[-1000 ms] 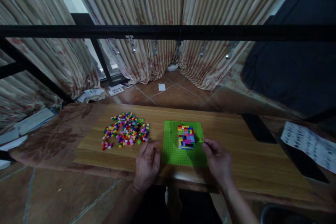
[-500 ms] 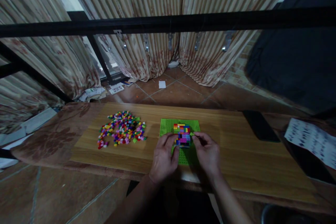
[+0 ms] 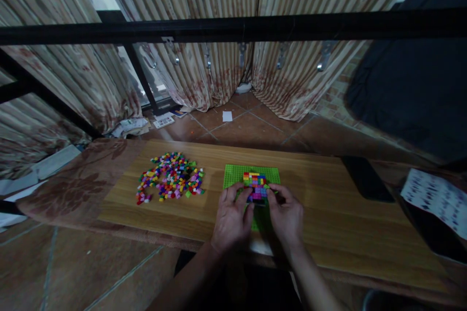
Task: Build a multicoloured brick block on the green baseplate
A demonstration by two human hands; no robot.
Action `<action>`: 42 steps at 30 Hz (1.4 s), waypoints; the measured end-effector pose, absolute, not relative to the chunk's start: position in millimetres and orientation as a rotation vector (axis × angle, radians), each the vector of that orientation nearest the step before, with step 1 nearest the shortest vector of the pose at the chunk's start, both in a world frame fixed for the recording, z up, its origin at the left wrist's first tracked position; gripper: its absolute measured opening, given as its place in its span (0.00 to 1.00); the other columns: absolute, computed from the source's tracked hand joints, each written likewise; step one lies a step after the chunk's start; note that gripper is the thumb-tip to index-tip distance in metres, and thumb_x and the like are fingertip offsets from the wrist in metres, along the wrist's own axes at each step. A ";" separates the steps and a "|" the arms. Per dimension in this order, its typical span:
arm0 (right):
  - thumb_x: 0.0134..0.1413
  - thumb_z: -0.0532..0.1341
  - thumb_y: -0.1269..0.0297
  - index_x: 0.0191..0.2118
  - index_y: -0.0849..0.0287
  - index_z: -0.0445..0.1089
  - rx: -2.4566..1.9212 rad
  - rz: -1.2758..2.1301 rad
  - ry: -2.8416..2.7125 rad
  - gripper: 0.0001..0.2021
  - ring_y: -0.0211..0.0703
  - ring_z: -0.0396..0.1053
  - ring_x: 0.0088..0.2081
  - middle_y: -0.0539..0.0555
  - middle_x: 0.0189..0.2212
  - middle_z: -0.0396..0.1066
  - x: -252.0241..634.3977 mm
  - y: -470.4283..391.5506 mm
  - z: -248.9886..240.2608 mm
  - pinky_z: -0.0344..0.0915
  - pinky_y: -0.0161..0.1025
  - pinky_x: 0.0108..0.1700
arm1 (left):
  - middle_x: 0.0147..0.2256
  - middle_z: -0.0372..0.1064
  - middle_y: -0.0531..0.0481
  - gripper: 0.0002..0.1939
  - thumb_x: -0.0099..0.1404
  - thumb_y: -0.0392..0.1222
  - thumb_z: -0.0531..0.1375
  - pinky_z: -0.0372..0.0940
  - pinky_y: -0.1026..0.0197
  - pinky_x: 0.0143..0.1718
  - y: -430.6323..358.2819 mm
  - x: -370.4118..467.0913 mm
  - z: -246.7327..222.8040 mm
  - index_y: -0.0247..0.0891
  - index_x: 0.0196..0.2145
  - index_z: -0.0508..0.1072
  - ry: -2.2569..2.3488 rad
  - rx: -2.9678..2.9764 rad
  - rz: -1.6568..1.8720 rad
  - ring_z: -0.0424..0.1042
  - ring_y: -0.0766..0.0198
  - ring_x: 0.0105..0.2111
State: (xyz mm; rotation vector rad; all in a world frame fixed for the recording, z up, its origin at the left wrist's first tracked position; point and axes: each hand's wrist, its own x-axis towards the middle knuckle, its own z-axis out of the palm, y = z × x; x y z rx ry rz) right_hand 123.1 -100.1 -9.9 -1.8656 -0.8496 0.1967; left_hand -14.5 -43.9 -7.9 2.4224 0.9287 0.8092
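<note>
A small multicoloured toy-brick model (image 3: 256, 183) stands on a green studded baseplate (image 3: 233, 173). My left hand (image 3: 232, 216) is closed round the model's left side, with the fingertips and thumb against its bricks. On the opposite side, my right hand (image 3: 286, 211) pinches a small light-green brick (image 3: 266, 186) at the model's right edge. Whether that brick is joined to the model cannot be made out. My hands cover the lower left and right parts of the baseplate.
Loose coloured bricks (image 3: 171, 175) lie spread on the left of the wooden board (image 3: 328, 233). A dark flat object (image 3: 367, 179) rests at the right end, near a printed sheet (image 3: 436, 199). A black rail (image 3: 233, 30) with hooks crosses in front of the curtains.
My right fingertips have moved in closer, bringing the light-green brick against the model's right edge. My left hand has shifted slightly further over the model. The whole view has moved a little.
</note>
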 end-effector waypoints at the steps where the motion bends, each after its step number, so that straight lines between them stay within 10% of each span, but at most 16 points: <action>1: 0.55 0.57 0.57 0.37 0.57 0.73 -1.869 0.200 -0.852 0.12 0.43 0.70 0.32 0.55 0.33 0.75 123.5 -100.2 -10.5 0.65 0.39 0.37 | 0.53 0.60 0.41 0.19 0.67 0.40 0.53 0.61 0.47 0.53 -43.5 -15.0 -7.9 0.39 0.54 0.67 0.932 2.425 0.803 0.62 0.54 0.51; 42: 0.60 0.56 0.60 0.38 0.51 0.78 -1.807 -0.149 -1.365 0.11 0.48 0.62 0.45 0.56 0.45 0.68 114.7 -74.9 -17.6 0.63 0.46 0.46 | 0.49 0.69 0.44 0.15 0.67 0.37 0.53 0.66 0.51 0.55 -33.2 -11.5 -12.0 0.39 0.51 0.69 1.022 2.019 0.889 0.68 0.60 0.50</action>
